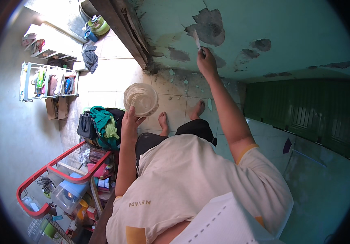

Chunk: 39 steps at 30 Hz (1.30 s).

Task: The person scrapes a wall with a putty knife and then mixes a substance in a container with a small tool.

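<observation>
White fabric with a dark dashed line (226, 219) lies nearest the head camera. Beyond it, the left hand (130, 122) grips a round, whitish plastic tub (156, 97) by one side; its pale, creamy paste (137, 97) might spill if that hold slips. The right hand (206, 62) is closed around a thin, pale, flat-bladed tool (196, 40), its tip at a bare grey patch (212, 29) on the green wall (260, 20), where pressure could loosen more paint. Pale flakes (209, 104) near the bare feet (198, 110) might cut. Lower left, a clear plastic bin's (66, 198) contents are unclear.
</observation>
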Each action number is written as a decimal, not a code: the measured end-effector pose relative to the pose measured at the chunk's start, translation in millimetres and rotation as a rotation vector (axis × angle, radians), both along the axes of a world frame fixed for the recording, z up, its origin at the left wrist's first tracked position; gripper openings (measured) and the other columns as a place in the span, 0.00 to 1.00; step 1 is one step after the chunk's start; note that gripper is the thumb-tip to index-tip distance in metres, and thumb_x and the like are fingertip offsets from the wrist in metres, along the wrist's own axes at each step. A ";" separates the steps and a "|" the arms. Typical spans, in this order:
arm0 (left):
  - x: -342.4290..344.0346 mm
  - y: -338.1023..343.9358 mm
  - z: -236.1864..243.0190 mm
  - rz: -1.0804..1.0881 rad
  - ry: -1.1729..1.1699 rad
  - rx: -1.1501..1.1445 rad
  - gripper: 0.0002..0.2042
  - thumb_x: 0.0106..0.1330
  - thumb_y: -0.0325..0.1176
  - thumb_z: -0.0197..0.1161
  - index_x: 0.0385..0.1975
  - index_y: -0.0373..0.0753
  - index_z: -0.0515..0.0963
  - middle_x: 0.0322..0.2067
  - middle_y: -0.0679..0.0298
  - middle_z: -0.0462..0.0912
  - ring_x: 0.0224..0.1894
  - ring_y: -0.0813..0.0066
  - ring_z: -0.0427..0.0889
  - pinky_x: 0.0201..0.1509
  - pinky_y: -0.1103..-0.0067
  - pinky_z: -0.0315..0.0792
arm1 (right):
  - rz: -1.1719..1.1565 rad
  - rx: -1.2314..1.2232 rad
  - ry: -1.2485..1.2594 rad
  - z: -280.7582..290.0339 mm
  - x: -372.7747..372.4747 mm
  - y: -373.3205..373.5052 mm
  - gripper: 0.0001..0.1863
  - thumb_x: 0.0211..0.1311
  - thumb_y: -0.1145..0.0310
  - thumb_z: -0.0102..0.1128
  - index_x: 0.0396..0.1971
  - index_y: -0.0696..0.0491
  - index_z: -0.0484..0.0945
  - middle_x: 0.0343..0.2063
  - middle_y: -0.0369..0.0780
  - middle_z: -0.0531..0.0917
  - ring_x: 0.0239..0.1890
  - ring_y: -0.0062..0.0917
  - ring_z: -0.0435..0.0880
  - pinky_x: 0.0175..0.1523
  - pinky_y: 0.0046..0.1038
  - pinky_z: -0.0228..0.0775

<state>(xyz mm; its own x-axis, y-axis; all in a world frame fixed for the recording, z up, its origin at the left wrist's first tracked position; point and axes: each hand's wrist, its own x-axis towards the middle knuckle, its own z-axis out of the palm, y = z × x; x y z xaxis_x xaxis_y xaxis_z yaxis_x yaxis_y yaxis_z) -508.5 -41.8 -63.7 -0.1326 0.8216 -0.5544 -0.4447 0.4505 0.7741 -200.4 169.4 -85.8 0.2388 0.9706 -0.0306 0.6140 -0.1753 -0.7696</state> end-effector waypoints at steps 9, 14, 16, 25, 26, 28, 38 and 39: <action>-6.8 3.1 -1.7 0.006 0.028 -0.005 0.28 0.71 0.50 0.55 0.56 0.29 0.67 0.50 0.53 0.79 0.50 0.65 0.82 0.53 0.71 0.78 | -0.110 0.023 -0.185 -7.4 79.4 -1.3 0.20 0.69 0.58 0.49 0.55 0.53 0.73 0.44 0.52 0.83 0.46 0.48 0.82 0.50 0.43 0.73; -8.0 3.7 -7.9 -0.020 0.023 -0.018 0.28 0.71 0.50 0.56 0.56 0.28 0.68 0.49 0.53 0.79 0.49 0.64 0.82 0.53 0.71 0.78 | -0.036 0.022 -0.087 13.9 70.9 -6.0 0.20 0.70 0.58 0.48 0.56 0.52 0.73 0.44 0.52 0.82 0.47 0.49 0.81 0.51 0.43 0.72; -2.8 8.5 -2.7 -0.038 0.018 -0.016 0.28 0.70 0.50 0.56 0.56 0.29 0.68 0.49 0.53 0.79 0.50 0.64 0.82 0.53 0.71 0.78 | -0.073 -0.021 -0.035 23.8 62.8 2.4 0.20 0.70 0.58 0.48 0.56 0.52 0.73 0.44 0.52 0.82 0.47 0.49 0.81 0.51 0.41 0.72; 13.8 21.8 3.0 -0.064 0.000 0.015 0.26 0.71 0.49 0.56 0.54 0.30 0.69 0.49 0.54 0.79 0.50 0.65 0.82 0.53 0.71 0.78 | -0.079 0.026 -0.008 -10.6 83.9 -0.6 0.21 0.71 0.57 0.47 0.55 0.55 0.73 0.36 0.48 0.82 0.38 0.40 0.82 0.44 0.38 0.72; 13.6 23.1 4.0 -0.062 0.008 0.016 0.26 0.71 0.49 0.56 0.54 0.30 0.69 0.49 0.54 0.79 0.50 0.65 0.82 0.53 0.71 0.78 | -0.065 0.032 0.026 -10.3 82.9 3.8 0.21 0.72 0.55 0.47 0.55 0.54 0.73 0.33 0.46 0.82 0.34 0.36 0.82 0.41 0.37 0.71; 16.1 20.3 3.4 -0.053 0.004 0.003 0.26 0.70 0.49 0.56 0.54 0.30 0.69 0.49 0.54 0.79 0.50 0.66 0.82 0.53 0.72 0.78 | -0.113 -0.041 -0.019 -11.0 83.6 1.3 0.20 0.71 0.59 0.47 0.55 0.56 0.73 0.41 0.51 0.82 0.44 0.43 0.81 0.48 0.39 0.72; 15.3 18.5 3.1 -0.061 0.014 -0.004 0.28 0.70 0.50 0.57 0.56 0.30 0.68 0.48 0.54 0.79 0.49 0.66 0.82 0.53 0.71 0.77 | -0.152 0.080 -0.119 -11.3 72.7 -3.6 0.19 0.70 0.64 0.47 0.54 0.58 0.73 0.45 0.53 0.82 0.49 0.48 0.81 0.52 0.40 0.73; 15.3 19.2 2.7 -0.061 0.002 0.001 0.28 0.70 0.50 0.57 0.56 0.29 0.68 0.49 0.54 0.79 0.49 0.66 0.82 0.53 0.71 0.77 | -0.121 0.047 -0.138 -19.7 74.7 -6.4 0.19 0.70 0.64 0.47 0.54 0.57 0.73 0.45 0.52 0.82 0.49 0.47 0.81 0.52 0.41 0.73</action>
<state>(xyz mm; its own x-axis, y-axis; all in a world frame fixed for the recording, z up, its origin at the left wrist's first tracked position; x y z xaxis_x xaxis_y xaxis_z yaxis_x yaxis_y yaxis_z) -493.2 -22.6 -61.0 -0.0834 0.8287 -0.5534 -0.4150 0.4760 0.7753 -125.7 163.0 -105.5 0.3527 0.9341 0.0548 0.6907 -0.2204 -0.6888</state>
